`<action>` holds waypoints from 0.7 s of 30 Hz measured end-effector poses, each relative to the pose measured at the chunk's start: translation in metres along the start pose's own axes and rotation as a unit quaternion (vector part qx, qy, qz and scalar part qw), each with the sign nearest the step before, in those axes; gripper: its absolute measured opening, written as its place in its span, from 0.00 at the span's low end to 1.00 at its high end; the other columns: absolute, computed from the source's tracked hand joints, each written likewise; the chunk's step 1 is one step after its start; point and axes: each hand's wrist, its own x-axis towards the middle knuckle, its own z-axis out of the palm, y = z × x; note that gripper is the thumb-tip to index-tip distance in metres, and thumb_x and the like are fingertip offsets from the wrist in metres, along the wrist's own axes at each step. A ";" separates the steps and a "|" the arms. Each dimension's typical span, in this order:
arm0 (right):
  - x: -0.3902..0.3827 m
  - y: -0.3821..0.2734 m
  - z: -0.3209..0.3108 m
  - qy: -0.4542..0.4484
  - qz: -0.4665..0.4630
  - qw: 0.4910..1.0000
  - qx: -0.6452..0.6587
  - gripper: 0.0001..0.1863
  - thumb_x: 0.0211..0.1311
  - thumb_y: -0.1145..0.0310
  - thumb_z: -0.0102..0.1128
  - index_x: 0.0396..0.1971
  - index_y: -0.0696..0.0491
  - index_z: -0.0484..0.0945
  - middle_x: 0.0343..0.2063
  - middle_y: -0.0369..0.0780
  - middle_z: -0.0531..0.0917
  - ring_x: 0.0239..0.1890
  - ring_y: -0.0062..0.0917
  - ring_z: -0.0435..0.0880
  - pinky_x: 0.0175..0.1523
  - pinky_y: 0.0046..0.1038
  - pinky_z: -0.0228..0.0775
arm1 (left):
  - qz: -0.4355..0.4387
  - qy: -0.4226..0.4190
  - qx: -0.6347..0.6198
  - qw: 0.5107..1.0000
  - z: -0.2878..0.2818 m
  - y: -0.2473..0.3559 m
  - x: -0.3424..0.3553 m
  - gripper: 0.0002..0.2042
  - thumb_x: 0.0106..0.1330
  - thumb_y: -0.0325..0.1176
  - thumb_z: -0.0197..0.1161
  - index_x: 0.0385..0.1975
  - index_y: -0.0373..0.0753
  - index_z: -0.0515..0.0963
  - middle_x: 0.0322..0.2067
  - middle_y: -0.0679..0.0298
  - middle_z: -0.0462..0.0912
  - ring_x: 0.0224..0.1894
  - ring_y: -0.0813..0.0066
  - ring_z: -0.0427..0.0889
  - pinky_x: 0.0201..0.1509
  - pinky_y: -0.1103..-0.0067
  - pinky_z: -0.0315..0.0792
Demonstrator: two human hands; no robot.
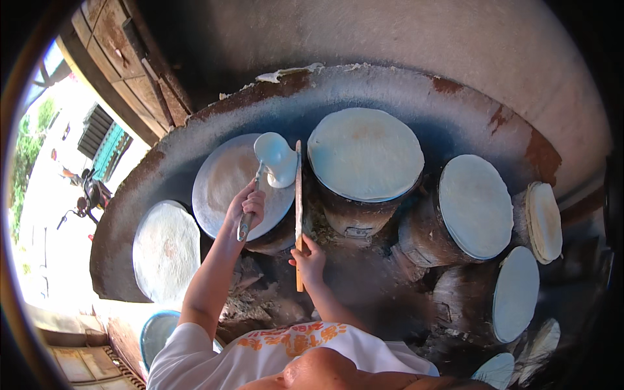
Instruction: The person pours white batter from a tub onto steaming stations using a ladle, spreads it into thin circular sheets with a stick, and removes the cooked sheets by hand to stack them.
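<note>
My left hand (252,200) is closed round the handle of a ladle (273,149), its bowl tipped over the right side of a round griddle (218,192). White batter (281,178) lies below the bowl, at the griddle's right edge. My right hand (311,260) grips the wooden handle of a long, narrow spatula (299,195). Its thin blade points away from me, edge-on, between this griddle and the one to its right. A pale round flatbread (365,153) covers that right-hand griddle.
More flatbreads lie on griddles at the left (167,250) and right (476,207). Drum-like stoves (356,218) support the griddles. A curved low wall (390,84) rings them at the back. By my left elbow stands a round container (156,331). Outside at far left is a motorbike (94,195).
</note>
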 end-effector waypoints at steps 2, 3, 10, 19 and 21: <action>0.023 -0.001 0.020 0.014 -0.115 0.988 -0.104 0.26 0.48 0.85 0.59 0.51 0.56 0.74 0.33 0.40 0.76 0.28 0.25 0.77 0.31 0.24 0.74 | 0.001 0.015 -0.019 1.000 -0.002 0.025 0.007 0.19 0.70 0.44 0.50 0.18 0.42 0.61 0.12 0.74 0.59 0.10 0.86 0.59 0.13 0.87 0.58; 0.035 -0.002 0.031 0.024 -0.218 0.951 -0.217 0.25 0.46 0.86 0.58 0.49 0.57 0.75 0.32 0.41 0.75 0.29 0.28 0.75 0.33 0.26 0.72 | -0.002 0.019 -0.018 1.000 -0.007 0.044 0.010 0.19 0.70 0.44 0.50 0.18 0.42 0.61 0.12 0.74 0.59 0.10 0.86 0.59 0.13 0.87 0.58; 0.027 -0.029 0.030 0.023 -0.317 0.829 -0.460 0.26 0.42 0.84 0.55 0.48 0.56 0.73 0.44 0.48 0.71 0.46 0.46 0.70 0.51 0.40 0.65 | 0.035 0.026 0.079 0.996 -0.005 0.104 0.030 0.14 0.71 0.38 0.51 0.22 0.42 0.66 0.13 0.74 0.60 0.11 0.87 0.57 0.12 0.88 0.56; 0.018 -0.034 0.033 0.030 -0.360 0.772 -0.522 0.26 0.41 0.84 0.53 0.47 0.58 0.76 0.42 0.45 0.74 0.43 0.43 0.73 0.49 0.39 0.67 | 0.160 0.086 0.247 0.952 -0.002 0.144 -0.012 0.15 0.72 0.32 0.47 0.56 0.58 0.65 0.17 0.75 0.59 0.14 0.89 0.58 0.12 0.91 0.55; 0.036 -0.017 0.055 0.000 -0.370 0.778 -0.507 0.25 0.43 0.82 0.54 0.47 0.57 0.75 0.44 0.45 0.73 0.47 0.43 0.71 0.52 0.38 0.67 | 0.189 0.088 0.303 0.930 0.000 0.136 -0.013 0.16 0.72 0.31 0.47 0.57 0.57 0.64 0.18 0.74 0.59 0.13 0.89 0.58 0.12 0.91 0.55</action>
